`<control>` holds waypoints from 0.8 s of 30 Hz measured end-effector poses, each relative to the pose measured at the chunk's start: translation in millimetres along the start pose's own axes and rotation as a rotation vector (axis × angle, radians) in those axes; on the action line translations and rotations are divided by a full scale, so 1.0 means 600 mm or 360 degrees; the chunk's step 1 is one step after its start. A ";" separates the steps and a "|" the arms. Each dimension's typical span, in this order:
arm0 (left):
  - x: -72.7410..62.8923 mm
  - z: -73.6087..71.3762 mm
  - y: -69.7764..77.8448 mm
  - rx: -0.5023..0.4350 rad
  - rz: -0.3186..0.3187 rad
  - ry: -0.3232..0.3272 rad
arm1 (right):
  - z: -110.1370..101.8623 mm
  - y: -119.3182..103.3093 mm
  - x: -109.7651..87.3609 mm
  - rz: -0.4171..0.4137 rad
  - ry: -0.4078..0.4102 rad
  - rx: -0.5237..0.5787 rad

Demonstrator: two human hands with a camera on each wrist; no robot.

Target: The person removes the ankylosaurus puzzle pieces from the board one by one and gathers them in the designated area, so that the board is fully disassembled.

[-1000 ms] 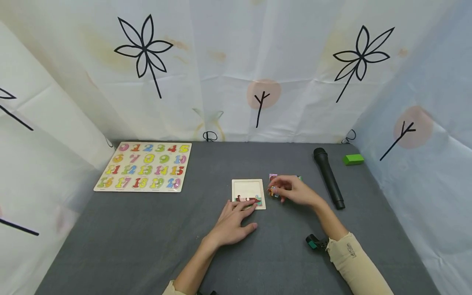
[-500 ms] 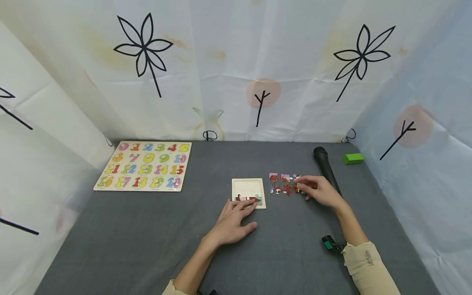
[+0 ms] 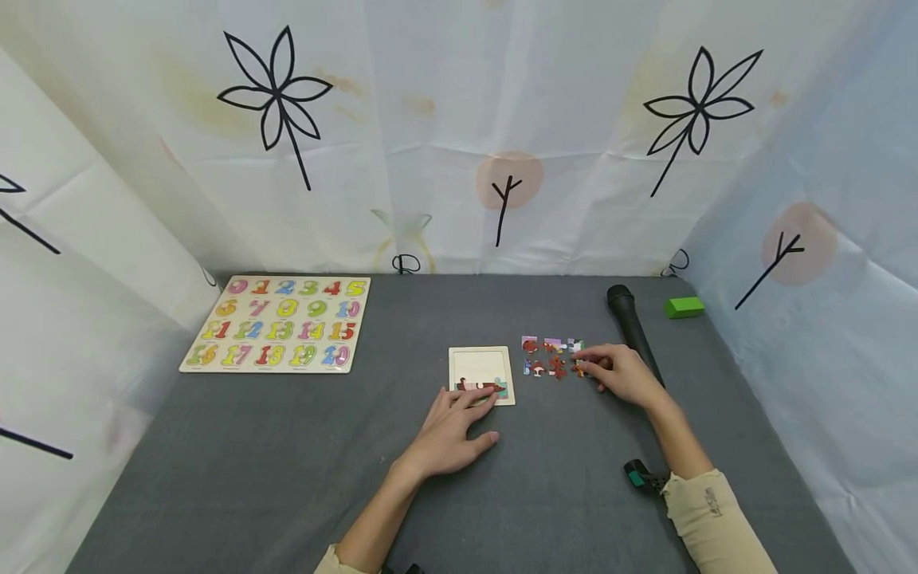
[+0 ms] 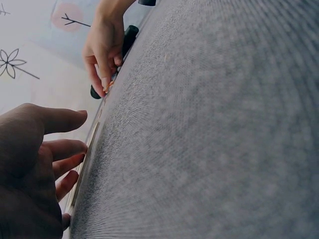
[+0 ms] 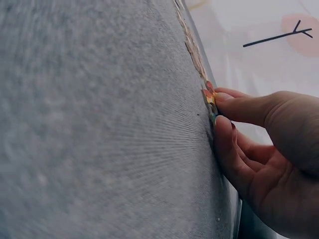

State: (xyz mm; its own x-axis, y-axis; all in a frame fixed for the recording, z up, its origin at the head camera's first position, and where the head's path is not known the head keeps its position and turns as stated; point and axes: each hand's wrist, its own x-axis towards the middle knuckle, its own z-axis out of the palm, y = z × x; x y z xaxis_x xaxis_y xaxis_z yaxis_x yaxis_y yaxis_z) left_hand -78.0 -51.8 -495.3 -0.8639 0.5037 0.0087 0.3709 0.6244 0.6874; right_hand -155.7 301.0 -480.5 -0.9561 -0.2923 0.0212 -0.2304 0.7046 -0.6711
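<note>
A square wooden puzzle tray (image 3: 480, 364) lies mid-table, with pieces of a coloured picture along its near edge. My left hand (image 3: 450, 434) rests its straight fingers on that near edge; the left wrist view shows the thumb (image 4: 65, 119) held apart from the other fingers. Several loose puzzle pieces (image 3: 555, 365) lie in two rows right of the tray. At the right end of the near row, my right hand (image 3: 622, 373) pinches a puzzle piece (image 5: 209, 98) between thumb and forefinger, at table level. The fingers partly hide this piece.
Behind the right hand lies a black microphone (image 3: 631, 323), partly covered by it. A green block (image 3: 684, 308) sits at the far right. On the far left is a number board (image 3: 276, 325). Patterned white curtains (image 3: 445, 119) border the grey tabletop (image 3: 287, 454).
My right hand has moved right, from the left end of the loose pieces to their right end, uncovering the others; over the last half second it barely moves. The left hand stays put.
</note>
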 end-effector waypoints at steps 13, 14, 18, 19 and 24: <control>0.000 0.001 -0.001 -0.0001 -0.0002 -0.0008 | 0.008 -0.012 -0.001 -0.0023 0.0099 -0.0040; 0.000 0.001 -0.002 0.0003 -0.0007 -0.0013 | 0.009 -0.014 0.000 -0.0031 0.0105 -0.0024; -0.003 -0.001 -0.003 0.0011 -0.0004 -0.0033 | 0.022 -0.032 0.008 -0.0066 0.0101 0.0021; -0.005 -0.002 -0.004 0.0008 0.0002 -0.0041 | 0.027 -0.038 0.011 -0.0079 0.0100 0.0035; -0.012 -0.006 -0.008 -0.0001 0.0046 -0.0078 | 0.051 -0.067 0.025 -0.0125 0.0059 0.0136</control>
State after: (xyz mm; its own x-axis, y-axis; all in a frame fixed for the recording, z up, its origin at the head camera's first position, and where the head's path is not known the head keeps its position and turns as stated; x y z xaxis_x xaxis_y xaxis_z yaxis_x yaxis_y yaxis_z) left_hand -75.0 -60.8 -496.0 -0.8350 0.5502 -0.0073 0.3951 0.6088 0.6879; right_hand -155.4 248.4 -476.1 -0.9421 -0.3192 0.1023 -0.2899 0.6227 -0.7268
